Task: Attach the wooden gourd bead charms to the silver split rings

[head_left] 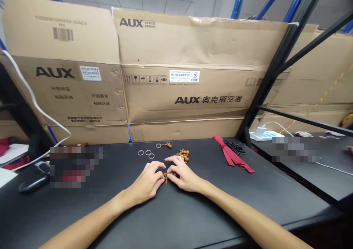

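Note:
My left hand (pixel 149 181) and my right hand (pixel 183 173) meet over the black table, fingers bent and pinched together. Between their fingertips is a small brown gourd charm with a golden-brown cord (pixel 166 180), mostly covered by the fingers. Just beyond my right hand lies a small pile of brown gourd charms (pixel 185 155). Farther back, another gourd charm (pixel 168 145) is joined to a metal split ring (pixel 158 145). Several loose split rings (pixel 141 153) lie beyond my left hand.
Red fabric strips (pixel 231 155) and a heap of black clasps (pixel 235 147) lie at the right. Cardboard panels (pixel 190 113) stand along the back edge. A black metal frame (pixel 249 111) rises at the right, with a white power strip (pixel 266 135) past it. A black mouse-like object (pixel 34 182) lies left.

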A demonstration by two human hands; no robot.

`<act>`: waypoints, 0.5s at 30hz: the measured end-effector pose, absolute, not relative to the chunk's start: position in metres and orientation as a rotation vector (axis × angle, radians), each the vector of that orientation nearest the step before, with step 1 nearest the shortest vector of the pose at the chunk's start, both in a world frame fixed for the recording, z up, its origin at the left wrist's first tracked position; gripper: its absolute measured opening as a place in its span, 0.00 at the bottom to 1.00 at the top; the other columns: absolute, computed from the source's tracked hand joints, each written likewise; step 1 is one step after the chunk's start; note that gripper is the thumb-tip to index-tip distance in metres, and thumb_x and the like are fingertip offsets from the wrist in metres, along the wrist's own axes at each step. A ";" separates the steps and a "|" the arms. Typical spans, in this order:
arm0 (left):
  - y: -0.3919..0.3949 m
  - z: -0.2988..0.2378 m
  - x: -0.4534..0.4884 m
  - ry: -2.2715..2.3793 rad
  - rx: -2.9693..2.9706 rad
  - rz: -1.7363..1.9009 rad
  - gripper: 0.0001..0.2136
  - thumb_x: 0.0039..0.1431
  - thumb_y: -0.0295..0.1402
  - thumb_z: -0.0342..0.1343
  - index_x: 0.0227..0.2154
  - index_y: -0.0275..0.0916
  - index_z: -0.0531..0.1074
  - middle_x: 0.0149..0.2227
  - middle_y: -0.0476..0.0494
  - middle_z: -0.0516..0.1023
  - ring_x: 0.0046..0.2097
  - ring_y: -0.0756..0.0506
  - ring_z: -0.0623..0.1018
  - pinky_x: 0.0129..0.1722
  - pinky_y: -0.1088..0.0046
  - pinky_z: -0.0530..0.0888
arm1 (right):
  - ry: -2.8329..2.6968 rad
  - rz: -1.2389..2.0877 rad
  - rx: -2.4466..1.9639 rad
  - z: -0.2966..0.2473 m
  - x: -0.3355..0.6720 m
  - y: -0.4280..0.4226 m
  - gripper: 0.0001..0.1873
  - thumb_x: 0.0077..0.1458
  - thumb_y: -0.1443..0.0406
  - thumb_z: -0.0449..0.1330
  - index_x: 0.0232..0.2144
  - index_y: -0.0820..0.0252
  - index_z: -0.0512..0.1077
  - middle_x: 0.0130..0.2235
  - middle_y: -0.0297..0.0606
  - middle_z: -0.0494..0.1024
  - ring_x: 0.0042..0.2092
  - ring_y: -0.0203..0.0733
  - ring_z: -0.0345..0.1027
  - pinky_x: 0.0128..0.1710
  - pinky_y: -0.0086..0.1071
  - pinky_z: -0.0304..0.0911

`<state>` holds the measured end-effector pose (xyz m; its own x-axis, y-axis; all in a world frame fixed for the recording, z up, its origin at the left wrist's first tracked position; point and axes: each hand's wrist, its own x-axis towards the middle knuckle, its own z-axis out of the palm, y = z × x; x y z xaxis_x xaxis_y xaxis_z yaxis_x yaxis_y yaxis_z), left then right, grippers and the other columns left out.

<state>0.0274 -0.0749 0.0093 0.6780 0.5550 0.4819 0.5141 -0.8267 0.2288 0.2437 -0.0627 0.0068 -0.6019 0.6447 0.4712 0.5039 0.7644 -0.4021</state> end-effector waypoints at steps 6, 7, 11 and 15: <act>-0.073 0.014 0.025 0.929 2.700 0.803 0.08 0.64 0.28 0.48 0.31 0.39 0.71 0.50 0.42 0.68 0.49 0.43 0.69 0.50 0.60 0.67 | -2.291 0.160 -0.935 0.001 0.246 -0.055 0.05 0.58 0.69 0.56 0.30 0.59 0.71 0.54 0.45 0.67 0.57 0.50 0.55 0.56 0.50 0.57; -0.073 0.015 0.025 0.937 2.689 0.794 0.08 0.64 0.28 0.49 0.31 0.40 0.70 0.50 0.42 0.68 0.49 0.43 0.69 0.50 0.59 0.67 | -2.273 0.154 -0.954 0.000 0.247 -0.054 0.05 0.57 0.69 0.56 0.30 0.59 0.71 0.54 0.46 0.68 0.57 0.50 0.56 0.56 0.50 0.57; -0.075 0.014 0.025 0.976 2.703 0.782 0.07 0.64 0.29 0.49 0.31 0.40 0.70 0.50 0.42 0.68 0.49 0.42 0.69 0.51 0.58 0.66 | -2.240 0.151 -0.992 0.000 0.251 -0.051 0.05 0.58 0.68 0.56 0.30 0.59 0.70 0.53 0.46 0.68 0.57 0.49 0.57 0.55 0.50 0.57; -0.072 0.011 0.022 1.003 2.812 0.794 0.06 0.63 0.28 0.48 0.32 0.39 0.69 0.49 0.40 0.68 0.50 0.42 0.69 0.49 0.59 0.68 | -2.274 0.047 -0.977 -0.001 0.253 -0.049 0.04 0.58 0.67 0.56 0.33 0.59 0.71 0.53 0.46 0.68 0.57 0.50 0.56 0.56 0.51 0.56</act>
